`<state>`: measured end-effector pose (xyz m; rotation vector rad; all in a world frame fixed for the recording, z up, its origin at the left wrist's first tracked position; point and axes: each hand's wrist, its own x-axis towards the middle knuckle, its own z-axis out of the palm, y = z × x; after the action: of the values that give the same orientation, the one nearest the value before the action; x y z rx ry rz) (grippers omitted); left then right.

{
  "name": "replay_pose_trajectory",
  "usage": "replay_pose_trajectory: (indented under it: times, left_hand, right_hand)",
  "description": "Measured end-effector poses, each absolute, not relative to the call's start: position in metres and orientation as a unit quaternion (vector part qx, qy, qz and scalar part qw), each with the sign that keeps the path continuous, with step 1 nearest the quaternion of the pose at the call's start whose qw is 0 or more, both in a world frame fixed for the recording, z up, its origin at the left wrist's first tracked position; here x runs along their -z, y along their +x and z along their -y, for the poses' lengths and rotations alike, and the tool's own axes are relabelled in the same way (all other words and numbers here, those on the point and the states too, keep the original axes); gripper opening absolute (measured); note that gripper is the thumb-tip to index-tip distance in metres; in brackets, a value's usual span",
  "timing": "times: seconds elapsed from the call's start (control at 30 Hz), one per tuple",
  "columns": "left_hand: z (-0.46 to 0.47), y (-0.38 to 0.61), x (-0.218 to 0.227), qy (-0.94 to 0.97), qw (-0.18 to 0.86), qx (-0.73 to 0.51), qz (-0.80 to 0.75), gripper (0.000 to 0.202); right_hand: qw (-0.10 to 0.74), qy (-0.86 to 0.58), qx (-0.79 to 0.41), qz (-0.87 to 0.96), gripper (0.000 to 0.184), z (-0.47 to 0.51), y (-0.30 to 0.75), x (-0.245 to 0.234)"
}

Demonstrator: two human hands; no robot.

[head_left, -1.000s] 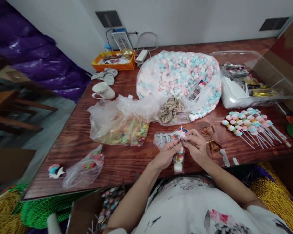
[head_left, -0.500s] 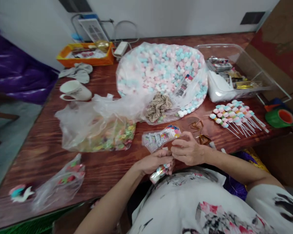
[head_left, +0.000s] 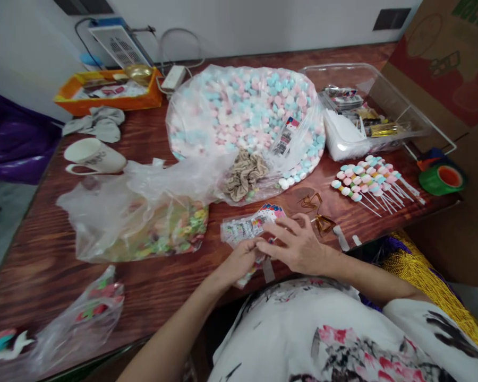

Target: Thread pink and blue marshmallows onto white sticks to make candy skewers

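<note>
My left hand (head_left: pixel 239 261) is closed around a clear packet of marshmallows (head_left: pixel 245 279) near the front edge of the table. Most of the packet is hidden by the fingers. My right hand (head_left: pixel 297 245) meets it at the packet's upper end, thumb and forefinger pinched there, with the other fingers raised and spread. Just beyond both hands lies a fanned stack of printed clear bags (head_left: pixel 247 225). Gold twist ties (head_left: pixel 324 224) lie to the right of my right hand. A pale strip (head_left: pixel 268 270) shows below the fingers.
Marshmallow sticks (head_left: pixel 366 180) lie in a pile at the right, near green tape (head_left: pixel 441 179) and a clear plastic bin (head_left: pixel 346 148). A big bag of marshmallows (head_left: pixel 239 101), a scrunchie (head_left: pixel 246 174), a candy bag (head_left: pixel 143 223), a mug (head_left: pixel 93 156) and an orange tray (head_left: pixel 107 103) are farther left.
The view has turned, so the table's things sit farther left. My right hand's outer fingers have lifted and spread. Less of the packet shows below my left hand.
</note>
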<state>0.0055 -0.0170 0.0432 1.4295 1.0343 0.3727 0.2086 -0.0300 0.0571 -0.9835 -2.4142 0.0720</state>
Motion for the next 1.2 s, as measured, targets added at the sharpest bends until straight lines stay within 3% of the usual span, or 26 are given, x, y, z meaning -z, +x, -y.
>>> replay_pose_trajectory:
  times: [0.07,0.13,0.27,0.33,0.53,0.63,0.7,0.8,1.0,1.2]
  left_hand:
    - [0.015,0.004,-0.042,0.497,0.748,-0.116,-0.425,0.030]
    - [0.015,0.003,-0.044,0.449,0.804,-0.052,-0.387,0.033]
    - [0.012,0.004,-0.054,0.537,0.779,0.012,-0.324,0.034]
    - [0.011,0.007,-0.059,0.655,0.681,-0.002,-0.328,0.032]
    - [0.027,0.025,-0.054,0.907,0.197,-0.083,-0.363,0.028]
    - [0.029,0.032,-0.042,0.912,0.114,-0.133,-0.370,0.026]
    - [0.026,0.032,-0.035,0.891,0.152,-0.176,-0.390,0.025]
    - [0.018,0.030,-0.027,0.813,0.291,-0.270,-0.426,0.024]
    - [0.015,0.037,-0.022,0.530,0.565,-0.359,-0.520,0.023]
    - [0.030,0.051,-0.028,0.396,0.643,-0.357,-0.550,0.031]
  right_hand:
    - [0.293,-0.311,-0.010,0.904,0.022,0.032,0.213,-0.049]
    - [0.318,-0.274,-0.014,0.907,0.015,0.034,0.218,-0.039]
    - [0.321,-0.263,-0.047,0.909,0.010,0.037,0.221,-0.029]
    - [0.299,-0.318,-0.085,0.895,0.009,0.038,0.221,-0.028]
    - [0.254,-0.479,-0.262,0.798,0.015,0.037,0.217,-0.028]
    - [0.267,-0.507,-0.264,0.776,0.013,0.030,0.229,-0.037]
    - [0.286,-0.539,-0.236,0.756,0.015,0.024,0.246,-0.043]
    - [0.286,-0.655,-0.136,0.686,0.020,0.015,0.278,-0.045]
    - [0.133,-0.709,-0.017,0.692,0.022,0.006,0.296,-0.020]
    - [0.111,-0.681,0.014,0.723,0.012,-0.002,0.291,-0.009]
